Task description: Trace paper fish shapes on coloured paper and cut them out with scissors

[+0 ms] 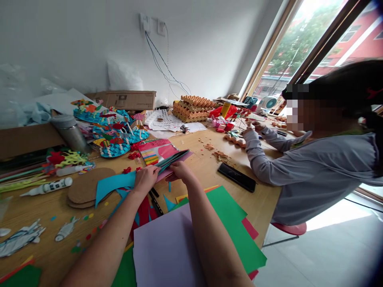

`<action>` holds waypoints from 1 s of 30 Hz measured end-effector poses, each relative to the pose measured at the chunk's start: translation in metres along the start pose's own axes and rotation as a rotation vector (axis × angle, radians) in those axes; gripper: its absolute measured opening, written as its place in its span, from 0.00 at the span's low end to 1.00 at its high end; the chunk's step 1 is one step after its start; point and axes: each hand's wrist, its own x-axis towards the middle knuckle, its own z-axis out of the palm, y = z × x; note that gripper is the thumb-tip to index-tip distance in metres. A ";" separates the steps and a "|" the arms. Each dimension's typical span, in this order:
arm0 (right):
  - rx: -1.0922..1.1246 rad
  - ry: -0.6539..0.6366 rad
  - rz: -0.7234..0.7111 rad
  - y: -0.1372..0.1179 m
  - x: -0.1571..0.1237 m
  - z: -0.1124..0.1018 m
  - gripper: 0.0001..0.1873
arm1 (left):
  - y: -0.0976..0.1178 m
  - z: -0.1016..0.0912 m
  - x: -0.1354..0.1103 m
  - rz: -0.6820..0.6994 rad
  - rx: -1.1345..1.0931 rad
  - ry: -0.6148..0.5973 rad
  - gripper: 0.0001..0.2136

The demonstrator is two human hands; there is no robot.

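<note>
Both my hands are at a stack of coloured paper [174, 159], its teal and dark edges fanned over a purple sheet. My left hand [146, 178] is closed on the stack's near left corner. At its near right side, my right hand [182, 172] grips the same stack with the thumb on top. Under and behind it lies a red and white paper packet [158, 149]. A curved blue paper strip [115, 184] lies left of my left hand. Below my forearms are a lilac sheet [164, 247] and green sheets [230, 223].
Left are cardboard ovals [88, 186], a glue bottle [49, 186], a grey flask [70, 132] and blue woven paper crafts [115, 148]. Egg trays [191, 108] stand by the wall. A black phone [236, 177] lies right, near a seated person in a grey top [323, 175] handling small pieces.
</note>
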 end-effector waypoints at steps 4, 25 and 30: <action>0.014 0.008 -0.003 0.002 0.003 -0.002 0.11 | 0.001 0.000 0.000 0.000 -0.007 0.003 0.15; 0.058 0.099 0.031 0.000 -0.003 0.001 0.09 | 0.003 -0.001 0.000 0.011 -0.029 -0.005 0.14; 0.087 0.168 0.058 -0.002 -0.003 0.000 0.08 | 0.003 0.000 -0.001 0.025 -0.030 0.001 0.14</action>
